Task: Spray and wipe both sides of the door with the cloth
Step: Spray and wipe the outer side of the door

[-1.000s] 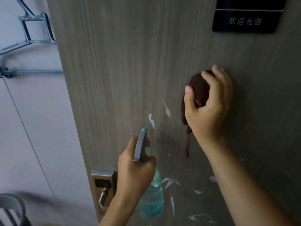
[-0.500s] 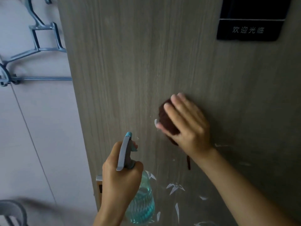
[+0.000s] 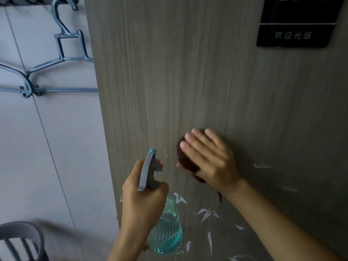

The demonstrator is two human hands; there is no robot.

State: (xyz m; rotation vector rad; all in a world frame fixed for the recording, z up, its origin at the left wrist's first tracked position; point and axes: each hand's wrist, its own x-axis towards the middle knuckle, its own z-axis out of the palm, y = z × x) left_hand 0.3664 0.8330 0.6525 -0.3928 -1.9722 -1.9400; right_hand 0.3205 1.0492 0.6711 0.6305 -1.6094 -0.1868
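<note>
The right hand [image 3: 211,159] has slid the cloth [image 3: 185,159] down and left across the door [image 3: 188,81] since a moment ago. Nearest, the left hand [image 3: 143,202] holds the spray bottle [image 3: 165,230] by its neck, fingers curled round it, top pointing at the door. Past it, the right hand lies flat with straight fingers, pressing the brown cloth on the wood. White smears [image 3: 207,213] sit low on the door. Up high is a black sign [image 3: 295,23]. On the left wall hang hangers [image 3: 62,48]
</note>
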